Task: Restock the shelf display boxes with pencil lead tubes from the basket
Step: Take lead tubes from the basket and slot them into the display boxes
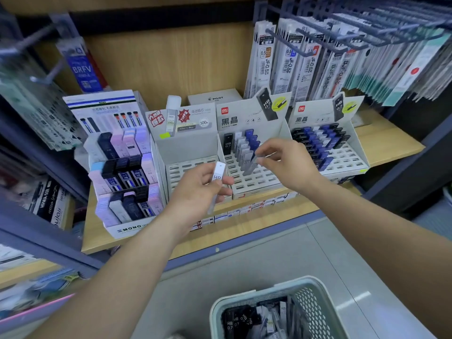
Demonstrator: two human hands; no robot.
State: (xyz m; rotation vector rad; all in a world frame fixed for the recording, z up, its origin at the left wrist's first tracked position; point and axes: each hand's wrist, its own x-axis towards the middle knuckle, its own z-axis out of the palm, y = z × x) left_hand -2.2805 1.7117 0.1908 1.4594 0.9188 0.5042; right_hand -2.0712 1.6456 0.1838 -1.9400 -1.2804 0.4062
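left hand grips white tube | right hand pinches grey tube over slotted box | MONO box leftward (basket below)

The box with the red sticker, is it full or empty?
Empty, as far as shows. Every slot in view in the box is bare; the left hand hides its front part.

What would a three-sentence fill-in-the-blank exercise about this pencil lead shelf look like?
The left hand holds a white tube printed with the letters ____.
The right hand pinches a grey tube above the deli display box that stands ____ from the left.
The leftmost display box reads ____ on its front.
Missing words: HB; third; MONO.
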